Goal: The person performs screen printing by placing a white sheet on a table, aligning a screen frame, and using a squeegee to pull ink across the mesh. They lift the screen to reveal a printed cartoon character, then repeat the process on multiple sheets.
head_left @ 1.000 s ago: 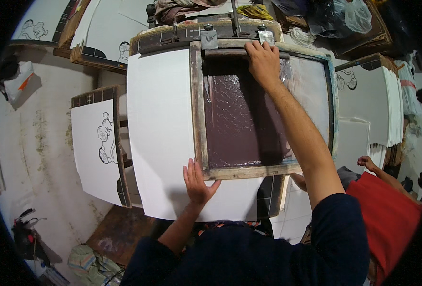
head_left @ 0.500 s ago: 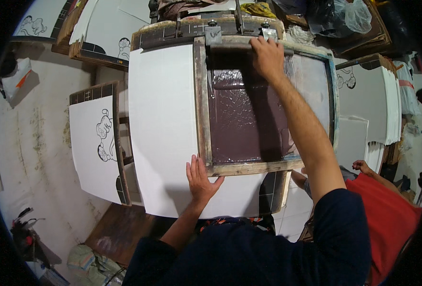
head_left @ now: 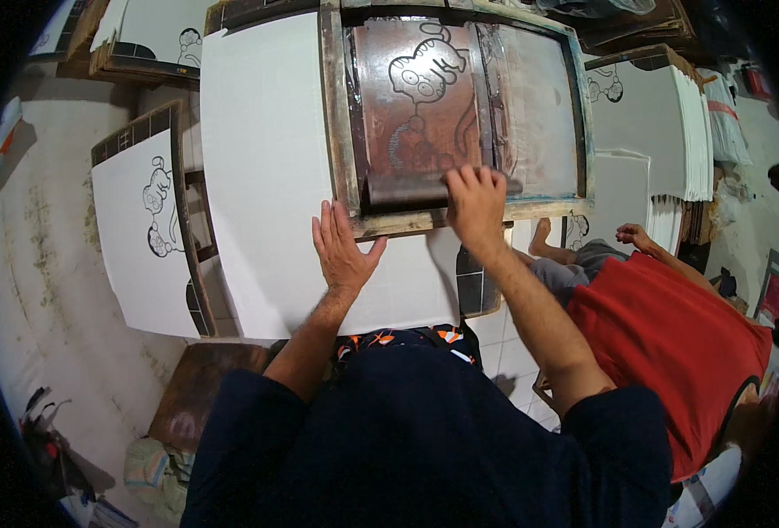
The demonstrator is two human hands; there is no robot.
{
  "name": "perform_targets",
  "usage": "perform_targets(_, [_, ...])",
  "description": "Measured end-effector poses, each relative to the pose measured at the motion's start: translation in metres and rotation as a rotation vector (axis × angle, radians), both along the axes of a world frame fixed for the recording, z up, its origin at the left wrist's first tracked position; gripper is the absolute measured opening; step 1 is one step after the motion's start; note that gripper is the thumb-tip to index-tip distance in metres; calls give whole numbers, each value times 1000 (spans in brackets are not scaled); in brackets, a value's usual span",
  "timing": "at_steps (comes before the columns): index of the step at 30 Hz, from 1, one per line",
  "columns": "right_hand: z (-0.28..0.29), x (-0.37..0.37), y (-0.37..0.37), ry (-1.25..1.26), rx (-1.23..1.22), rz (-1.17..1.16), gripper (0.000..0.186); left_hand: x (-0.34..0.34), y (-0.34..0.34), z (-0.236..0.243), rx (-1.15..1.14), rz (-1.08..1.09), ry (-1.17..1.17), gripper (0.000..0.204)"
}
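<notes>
A wooden-framed printing screen (head_left: 343,114) lies over a large white sheet (head_left: 262,150). My right hand (head_left: 479,208) is closed on the top of a dark squeegee (head_left: 407,188), which stands across the mesh at the near end of the frame. Beyond the squeegee, the reddish-brown mesh (head_left: 380,97) shows a cartoon animal outline. Dark ink lines the mesh's sides. Flat on the sheet, with fingers spread, my left hand (head_left: 343,255) rests against the frame's near left corner. The squeegee's blade edge is hidden.
A board with a printed sheet (head_left: 134,233) stands at the left. Stacked sheets (head_left: 653,132) are on the right. Close by on the right sits another person in a red top (head_left: 662,343), one hand (head_left: 634,236) raised. A brown wooden surface (head_left: 204,387) is at lower left.
My right hand has drawn the squeegee from the frame's far end to its near end. Dark ink that covered the mesh is swept off, baring the outline. The view has shifted.
</notes>
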State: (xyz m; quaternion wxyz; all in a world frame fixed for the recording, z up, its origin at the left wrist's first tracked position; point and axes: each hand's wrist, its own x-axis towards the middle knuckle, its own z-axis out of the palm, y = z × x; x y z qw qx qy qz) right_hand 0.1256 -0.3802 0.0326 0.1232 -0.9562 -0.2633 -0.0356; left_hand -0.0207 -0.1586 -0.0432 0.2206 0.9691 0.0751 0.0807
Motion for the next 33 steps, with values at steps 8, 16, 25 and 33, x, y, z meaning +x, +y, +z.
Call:
perform_targets(8, [-1,-29,-7,-17,37,15,38,1,1,-3,-31,4,5,120])
perform_targets(16, [30,14,10,-9,-11,-5,41,9,-7,21,-528,260,160,111])
perform_targets(25, [54,14,3,198,-72,43,38,11,-5,41,-510,187,-40,108])
perform_targets(33, [17,115,19,-37,43,59,41,9,-6,48,-540,221,34,105])
